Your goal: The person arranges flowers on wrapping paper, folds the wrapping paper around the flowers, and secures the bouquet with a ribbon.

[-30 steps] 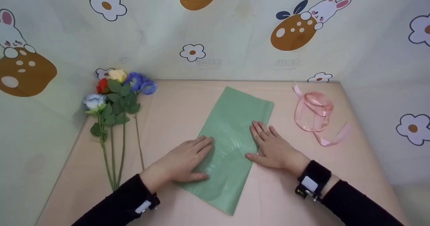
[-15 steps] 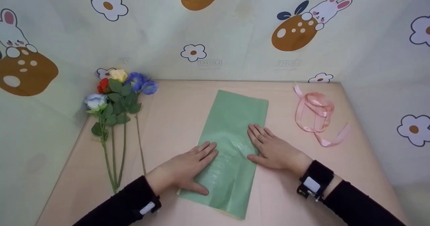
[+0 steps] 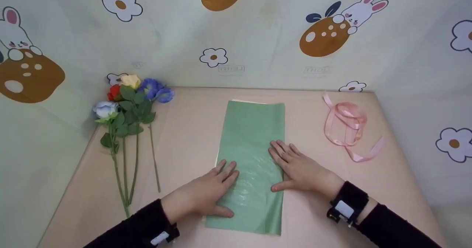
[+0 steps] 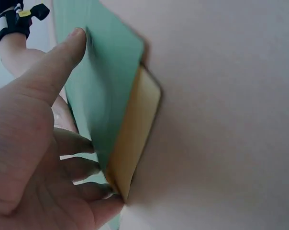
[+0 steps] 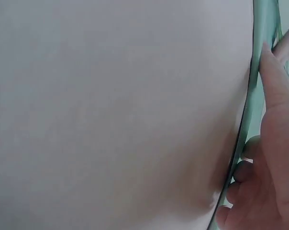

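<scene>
A folded green sheet of wrapping paper lies lengthwise on the table, its long sides running nearly straight away from me. My left hand rests on its left edge with fingers spread. On the right edge lies my right hand, fingers extended. In the left wrist view a yellowish inner layer shows beneath the green one, and the left fingertips touch that edge. The right wrist view has the right thumb and fingers along the paper's edge.
Artificial flowers in pale blue, red, cream and violet lie at the left with long stems. A loosely coiled pink ribbon lies at the right. A patterned cloth wall stands behind the table.
The paper has turned counterclockwise under both hands, from slanting right to nearly straight. Both hands have shifted slightly toward me with it. Flowers and ribbon stay put.
</scene>
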The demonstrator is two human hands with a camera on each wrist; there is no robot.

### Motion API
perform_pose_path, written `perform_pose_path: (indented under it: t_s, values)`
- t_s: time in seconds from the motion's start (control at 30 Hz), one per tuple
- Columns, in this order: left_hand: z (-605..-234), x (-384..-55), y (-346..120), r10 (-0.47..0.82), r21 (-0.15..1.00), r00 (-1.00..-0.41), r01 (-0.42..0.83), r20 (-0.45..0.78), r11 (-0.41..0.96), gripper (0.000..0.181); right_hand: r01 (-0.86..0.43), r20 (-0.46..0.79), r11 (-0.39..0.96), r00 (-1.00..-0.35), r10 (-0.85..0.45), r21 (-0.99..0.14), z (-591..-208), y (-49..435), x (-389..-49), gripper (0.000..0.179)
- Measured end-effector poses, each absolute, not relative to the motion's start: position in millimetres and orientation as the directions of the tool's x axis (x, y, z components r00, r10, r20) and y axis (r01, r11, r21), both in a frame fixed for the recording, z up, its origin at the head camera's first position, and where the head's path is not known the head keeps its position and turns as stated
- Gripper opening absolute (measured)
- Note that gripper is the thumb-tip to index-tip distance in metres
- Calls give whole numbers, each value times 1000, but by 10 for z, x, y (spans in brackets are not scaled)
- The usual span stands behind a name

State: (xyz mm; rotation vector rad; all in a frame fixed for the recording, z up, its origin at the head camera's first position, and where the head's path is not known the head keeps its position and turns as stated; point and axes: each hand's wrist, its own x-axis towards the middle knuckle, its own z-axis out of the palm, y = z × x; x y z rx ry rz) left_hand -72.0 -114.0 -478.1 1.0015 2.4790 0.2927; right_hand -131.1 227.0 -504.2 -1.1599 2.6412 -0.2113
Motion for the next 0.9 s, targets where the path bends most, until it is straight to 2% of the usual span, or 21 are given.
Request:
perform_pose_path:
  t_s: [0.23, 0.5, 0.63, 0.73, 0.83, 0.9]
  values:
    - [-4790, -766, -1275, 638, 323, -722, 557, -268, 766, 94, -702, -147, 670, -656, -740, -241, -5055, 2387, -1364, 101]
    - [-4826, -895, -1360, 538, 334, -831, 472, -140, 816, 77, -707, -136, 660, -649, -748, -254, -5100, 2302, -1285, 95]
    - [-4885, -990, -1388, 443, 330, -896, 417, -3, 847, 64, -714, -116, 657, -651, -751, -242, -5113, 2230, -1249, 94]
    - [-4938, -1072, -1419, 344, 351, -935, 350, 83, 868, 44, -718, -122, 656, -648, -752, -234, -5123, 2170, -1224, 94]
    - [-4974, -1137, -1457, 253, 393, -962, 271, 100, 878, 31, -718, -139, 650, -638, -757, -249, -5128, 2121, -1195, 94]
    - [-4985, -1168, -1479, 208, 426, -975, 223, 82, 877, 29, -716, -151, 648, -632, -760, -261, -5126, 2099, -1181, 94]
